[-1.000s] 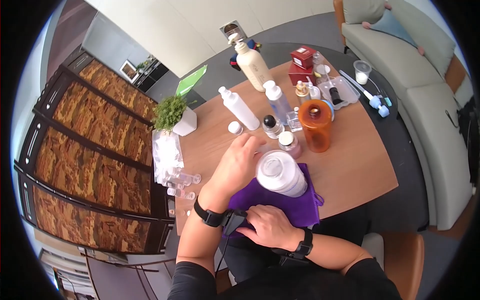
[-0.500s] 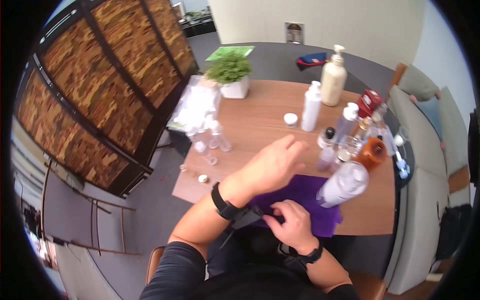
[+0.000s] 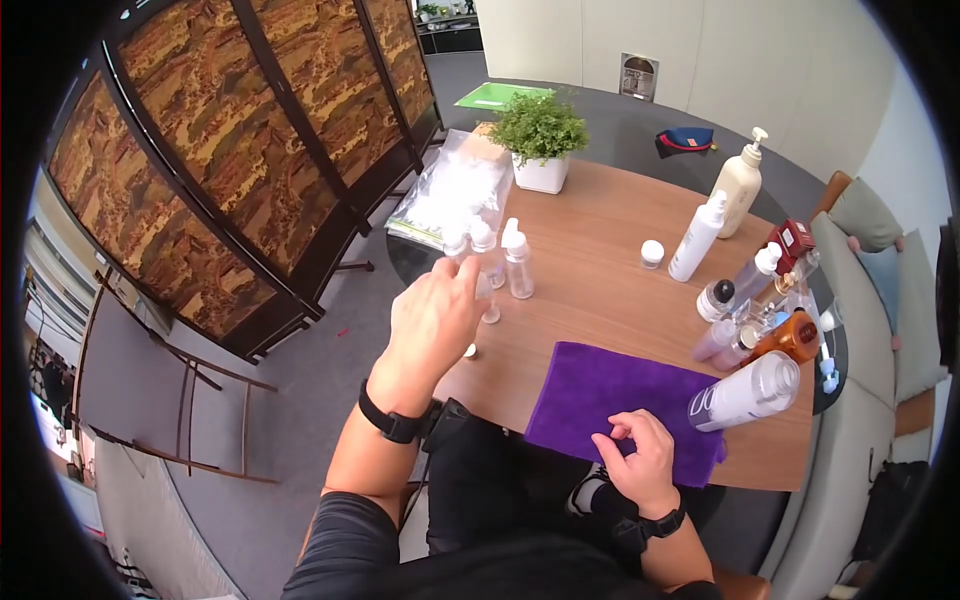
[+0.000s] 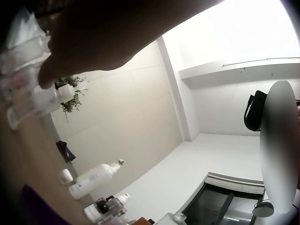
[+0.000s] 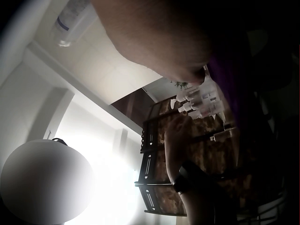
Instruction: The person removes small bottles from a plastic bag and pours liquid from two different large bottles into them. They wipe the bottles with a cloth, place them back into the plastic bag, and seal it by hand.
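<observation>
At the table's left side my left hand [image 3: 435, 315] reaches over several small clear bottles [image 3: 518, 268], its fingers loosely bent. The nearest small bottle [image 3: 490, 312] is partly hidden behind this hand. In the left wrist view the thumb overlaps the blurred clear bottles [image 4: 21, 89]. My right hand [image 3: 642, 455] lies over a purple cloth [image 3: 610, 390], fingers loosely curled with nothing in them. Beside it, a large clear bottle [image 3: 745, 393] with dark lettering stands on the cloth's right part.
On the right stand a white bottle [image 3: 697, 240], a cream pump bottle [image 3: 740, 185], an amber bottle [image 3: 795, 338] and smaller bottles. A white jar [image 3: 652, 253] is near the middle. Behind the small bottles are a plastic bag [image 3: 450, 185] and a potted plant [image 3: 542, 150].
My left hand has swung left from beside the large clear bottle to the small bottles. The head view has turned left. My right hand stays over the cloth.
</observation>
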{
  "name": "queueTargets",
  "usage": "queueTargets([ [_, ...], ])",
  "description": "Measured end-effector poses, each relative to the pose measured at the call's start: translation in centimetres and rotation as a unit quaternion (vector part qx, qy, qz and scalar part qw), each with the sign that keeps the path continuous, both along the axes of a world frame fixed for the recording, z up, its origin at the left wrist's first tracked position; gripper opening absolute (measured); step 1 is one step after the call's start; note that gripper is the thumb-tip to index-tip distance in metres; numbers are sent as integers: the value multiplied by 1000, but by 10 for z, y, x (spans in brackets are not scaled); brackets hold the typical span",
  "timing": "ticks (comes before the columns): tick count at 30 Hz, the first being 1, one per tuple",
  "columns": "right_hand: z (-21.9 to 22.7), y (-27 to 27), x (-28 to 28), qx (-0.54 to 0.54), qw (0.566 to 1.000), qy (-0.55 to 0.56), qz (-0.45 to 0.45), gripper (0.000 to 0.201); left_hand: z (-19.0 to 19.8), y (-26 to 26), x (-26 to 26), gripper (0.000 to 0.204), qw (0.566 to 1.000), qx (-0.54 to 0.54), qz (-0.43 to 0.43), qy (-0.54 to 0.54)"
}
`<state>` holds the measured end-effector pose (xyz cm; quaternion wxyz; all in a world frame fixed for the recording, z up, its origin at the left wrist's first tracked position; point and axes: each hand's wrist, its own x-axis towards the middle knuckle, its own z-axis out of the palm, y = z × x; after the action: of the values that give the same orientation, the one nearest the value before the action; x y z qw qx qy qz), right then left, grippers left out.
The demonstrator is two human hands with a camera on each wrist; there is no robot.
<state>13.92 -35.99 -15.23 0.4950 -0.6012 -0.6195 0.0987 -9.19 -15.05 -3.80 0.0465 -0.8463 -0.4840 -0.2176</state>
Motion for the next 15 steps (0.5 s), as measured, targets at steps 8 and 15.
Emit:
queueTargets([
  [8, 2, 0, 0, -1, 1000, 0, -10, 28, -24, 9, 8, 32, 996, -61, -59, 41],
  [15, 8, -4, 2, -23, 997, 67, -9, 61, -8, -49, 50, 30, 910, -201, -343, -119],
])
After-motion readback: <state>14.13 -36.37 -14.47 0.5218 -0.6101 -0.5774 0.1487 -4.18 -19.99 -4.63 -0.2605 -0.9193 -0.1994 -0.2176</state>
